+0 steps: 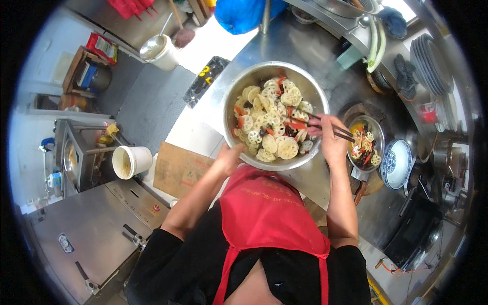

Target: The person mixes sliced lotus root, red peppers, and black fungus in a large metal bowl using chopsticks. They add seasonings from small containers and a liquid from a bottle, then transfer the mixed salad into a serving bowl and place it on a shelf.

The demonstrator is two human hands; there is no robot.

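Note:
A large stainless steel bowl (231, 85) is in front of me, full of lotus root slices (268, 144) mixed with red pepper pieces and dark pieces that look like wood ear fungus. My left hand (230, 158) grips its near-left rim. In my right hand (331, 137) is a pair of dark chopsticks (344, 133), their tips among the slices at the bowl's right side. Just right of that hand, a smaller metal bowl (381, 134) holds a similar mix with some yellow liquid.
The small bowl stands on a round chopping board (375, 185), by a cleaver's wooden handle (359, 193). A blue-and-white bowl (396, 164) lies further right. Over the steel counter runs a shelf with green onion stalks (375, 45) and stacked plates (432, 65). A white bucket (141, 162) stands at left.

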